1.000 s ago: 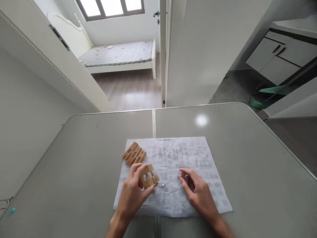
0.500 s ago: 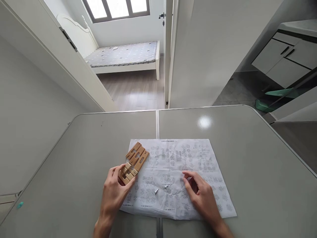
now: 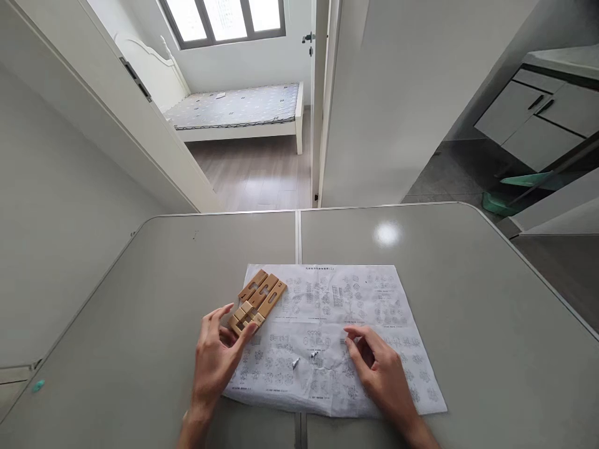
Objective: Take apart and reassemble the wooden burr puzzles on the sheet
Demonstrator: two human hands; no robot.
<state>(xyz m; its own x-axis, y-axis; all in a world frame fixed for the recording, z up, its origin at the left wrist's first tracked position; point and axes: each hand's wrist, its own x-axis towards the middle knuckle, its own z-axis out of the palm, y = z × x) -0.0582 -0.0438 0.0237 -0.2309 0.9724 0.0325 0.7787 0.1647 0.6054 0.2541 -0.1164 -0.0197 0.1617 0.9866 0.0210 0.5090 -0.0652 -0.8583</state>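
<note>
Several notched wooden puzzle pieces point(image 3: 264, 294) lie side by side on the upper left of a printed paper sheet point(image 3: 322, 299), some with black numbers. My left hand point(image 3: 213, 358) is at their near end, index finger and thumb spread apart. The thumb tip is at the nearest pieces; whether it presses on them I cannot tell. My right hand point(image 3: 378, 365) rests on the right part of the sheet. Its fingers are loosely bent, with a small gap between thumb and forefinger and nothing seen in them.
The creased sheet lies on a grey table point(image 3: 140, 299) with a metal seam down its middle. Two small torn spots point(image 3: 296, 363) show on the paper. Beyond the table's far edge are a doorway, a bed point(image 3: 238, 109) and a white cabinet point(image 3: 533, 112).
The wooden pieces have shifted slightly to the right and sit closer together. My left hand's fingers have loosened from around the nearest pieces. My right hand stays in place.
</note>
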